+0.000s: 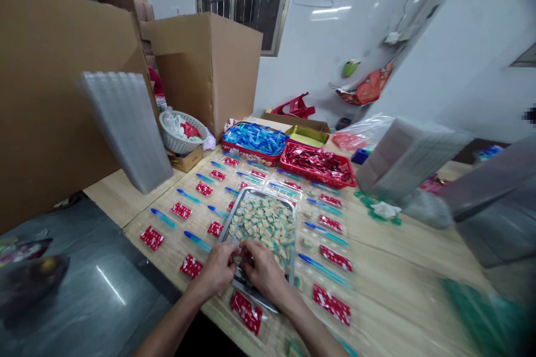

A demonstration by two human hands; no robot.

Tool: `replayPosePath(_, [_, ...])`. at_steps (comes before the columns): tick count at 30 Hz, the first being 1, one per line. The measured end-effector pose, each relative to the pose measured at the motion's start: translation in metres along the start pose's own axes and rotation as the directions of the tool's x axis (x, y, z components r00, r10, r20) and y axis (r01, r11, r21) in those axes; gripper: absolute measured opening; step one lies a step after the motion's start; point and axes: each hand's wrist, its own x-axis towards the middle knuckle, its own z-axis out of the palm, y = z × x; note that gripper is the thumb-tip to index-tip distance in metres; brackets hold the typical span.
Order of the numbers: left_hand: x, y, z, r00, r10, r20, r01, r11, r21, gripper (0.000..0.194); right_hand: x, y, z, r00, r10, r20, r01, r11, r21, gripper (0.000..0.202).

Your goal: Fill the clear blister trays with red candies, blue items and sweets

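A metal tray (295, 223) full of small beige-and-green pieces (262, 220) lies right in front of me. My left hand (221, 266) is closed, fingers curled in a pinch at the tray's near left corner. Close beside it, my right hand (262, 269) bends its fingers down over the tray's near end. The fingertips of both hands almost meet; whatever they hold is hidden or too small to name. Clear plastic packs around the tray hold red dotted packets (246, 312) and slim blue pen-like items (196, 241).
Behind the packs stand a tin of blue items (255, 139) and a red basket of red packets (318, 164). Stacks of clear plastic trays rise at left (128, 131) and right (408, 156). A white basket (184, 142) sits by large cardboard boxes (234, 67).
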Motion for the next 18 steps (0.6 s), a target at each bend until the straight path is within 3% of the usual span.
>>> replayPosePath(9, [0.002, 0.005, -0.003, 1.000, -0.017, -0.020, 0.015, 0.995, -0.099, 0.026, 0.003, -0.005, -0.007, 0.995, -0.092, 0.044, 0.094, 0.994, -0.060, 0.031])
replayPosePath(14, [0.003, 0.001, -0.010, 0.999, -0.031, 0.013, 0.034, 0.954, -0.299, 0.021, 0.004, -0.007, -0.009, 0.989, -0.136, 0.055, 0.140, 0.987, -0.076, 0.023])
replayPosePath(18, [0.000, -0.006, -0.015, 0.997, -0.047, 0.063, 0.068, 0.914, -0.399, 0.018, 0.004, -0.015, -0.013, 0.995, -0.058, 0.080, 0.059, 0.998, -0.011, 0.015])
